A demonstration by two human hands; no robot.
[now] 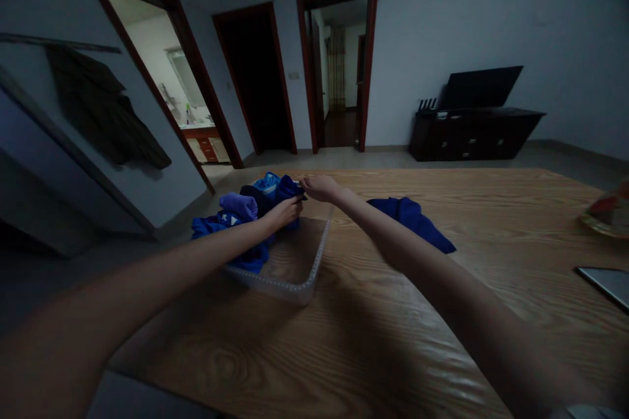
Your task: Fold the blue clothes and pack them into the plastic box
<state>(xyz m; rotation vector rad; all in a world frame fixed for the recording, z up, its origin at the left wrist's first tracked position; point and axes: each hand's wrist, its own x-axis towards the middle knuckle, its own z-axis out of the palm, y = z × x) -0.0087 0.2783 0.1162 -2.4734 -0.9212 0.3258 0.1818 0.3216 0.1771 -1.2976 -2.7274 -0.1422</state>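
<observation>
Both my arms reach forward over a wooden table to a clear plastic bin at its left edge. Blue and purple garments are piled in the bin's far left part. My left hand and my right hand are both closed, pinching a blue garment at the top of the pile. Another dark blue cloth lies on the table just right of my right forearm.
A flat dark tablet or phone lies at the table's right edge, with a colourful plate-like object behind it. Beyond the table stand a dark TV cabinet, three doorways and dark clothing hanging on the left wall.
</observation>
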